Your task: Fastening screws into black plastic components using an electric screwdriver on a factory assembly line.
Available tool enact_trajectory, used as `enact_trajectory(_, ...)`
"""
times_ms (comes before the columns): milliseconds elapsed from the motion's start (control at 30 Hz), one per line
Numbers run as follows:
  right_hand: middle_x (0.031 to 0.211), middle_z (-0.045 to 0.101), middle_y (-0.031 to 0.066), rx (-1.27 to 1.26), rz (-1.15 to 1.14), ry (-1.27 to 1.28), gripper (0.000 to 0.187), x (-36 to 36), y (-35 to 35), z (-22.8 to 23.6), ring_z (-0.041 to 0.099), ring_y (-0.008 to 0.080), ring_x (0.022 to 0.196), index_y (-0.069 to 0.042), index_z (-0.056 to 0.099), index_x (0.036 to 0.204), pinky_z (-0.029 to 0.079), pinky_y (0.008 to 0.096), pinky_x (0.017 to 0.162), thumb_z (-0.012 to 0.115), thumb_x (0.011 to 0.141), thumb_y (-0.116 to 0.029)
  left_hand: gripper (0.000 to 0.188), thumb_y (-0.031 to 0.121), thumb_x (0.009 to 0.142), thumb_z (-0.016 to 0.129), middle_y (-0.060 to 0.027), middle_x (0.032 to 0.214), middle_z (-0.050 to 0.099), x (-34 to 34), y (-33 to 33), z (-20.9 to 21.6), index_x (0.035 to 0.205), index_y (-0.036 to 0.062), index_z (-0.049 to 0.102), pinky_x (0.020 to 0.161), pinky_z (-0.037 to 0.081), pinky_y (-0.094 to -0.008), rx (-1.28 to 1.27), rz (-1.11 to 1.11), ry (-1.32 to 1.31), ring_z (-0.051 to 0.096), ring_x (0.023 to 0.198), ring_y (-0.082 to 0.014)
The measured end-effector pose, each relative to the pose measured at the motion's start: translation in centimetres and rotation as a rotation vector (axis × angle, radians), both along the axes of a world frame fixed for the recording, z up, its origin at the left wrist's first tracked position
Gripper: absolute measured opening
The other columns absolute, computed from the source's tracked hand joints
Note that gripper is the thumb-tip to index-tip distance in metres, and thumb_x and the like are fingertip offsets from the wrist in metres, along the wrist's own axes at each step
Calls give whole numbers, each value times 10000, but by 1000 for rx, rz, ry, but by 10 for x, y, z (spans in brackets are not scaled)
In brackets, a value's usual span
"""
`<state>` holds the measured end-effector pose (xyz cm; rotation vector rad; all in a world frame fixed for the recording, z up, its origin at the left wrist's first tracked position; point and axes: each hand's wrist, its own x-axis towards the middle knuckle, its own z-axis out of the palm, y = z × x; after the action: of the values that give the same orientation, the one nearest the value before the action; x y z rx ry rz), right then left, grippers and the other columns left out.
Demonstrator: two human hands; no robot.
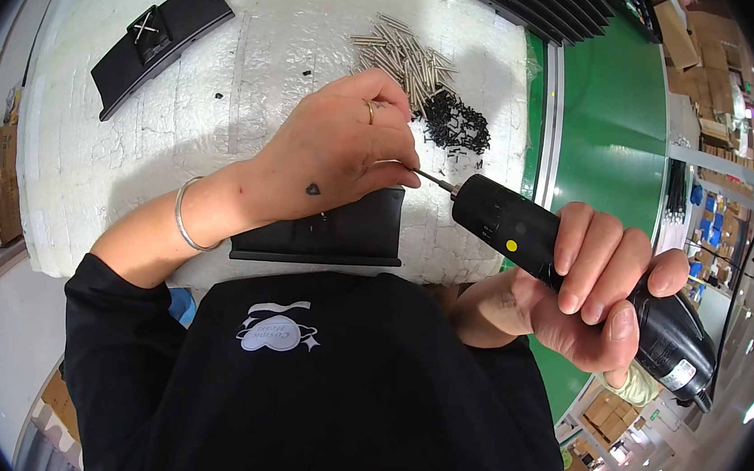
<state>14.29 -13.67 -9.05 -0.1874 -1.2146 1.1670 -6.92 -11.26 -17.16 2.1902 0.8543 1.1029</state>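
My right hand [603,289] is wrapped round a black electric screwdriver [506,219], which points left with its thin metal bit [432,179]. At the tip of that bit, the thumb and fingers of my left hand [341,141] are pinched together; whatever they hold is hidden. Below my left hand a black curved panel [323,230] lies near the table's front edge, partly covered by the hand and wrist. Beyond the fingers sit a pile of black screws [456,121] and a heap of silver metal pins [403,56].
Another black curved panel [164,42] with silver pins on it lies at the far left of the plastic-wrapped white table [263,7]. Stacked black panels [544,6] stand at the back right. A green surface [616,113] runs along the right; a dark cable [742,262] hangs there.
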Motion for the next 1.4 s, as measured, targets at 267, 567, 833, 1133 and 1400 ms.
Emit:
enact_trajectory(267,620,490,-32,17,-6,-130,267,-7,-5,4,490,88,547,-89,485,1038,395,266,610,541,777,-100,168,152,680,815,-5,724,597,1,-6,-4,771,101,683,676,492,-314,4,43,-69,589,851,-195)
enact_trajectory(567,602,512,-41,27,20,-116,256,-11,-6,5,505,75,524,-101,486,1015,411,243,584,569,773,-86,172,111,684,815,-25,748,617,-4,-12,-1,789,75,684,670,496,-305,-85,36,-84,598,864,-195)
enact_trajectory(833,595,532,-46,77,163,-232,251,-9,2,7,514,61,501,-113,479,1001,417,211,540,587,776,-84,155,89,725,790,-45,856,660,-6,-12,-6,854,76,705,740,517,-315,-204,-120,-94,619,929,-231)
enact_trajectory(1133,622,486,19,4,-26,-90,333,-7,5,-8,493,147,485,-95,396,1099,426,324,547,569,821,-38,165,205,839,690,-61,876,687,-47,77,-20,913,61,725,820,482,-360,0,268,380,583,951,-253)
enact_trajectory(1400,620,478,18,-5,-41,-117,341,-4,-1,-11,492,149,486,-95,400,1106,427,327,553,572,817,-34,83,153,811,685,-68,793,666,-35,87,-28,843,81,714,772,502,-387,-26,254,536,599,902,-270)
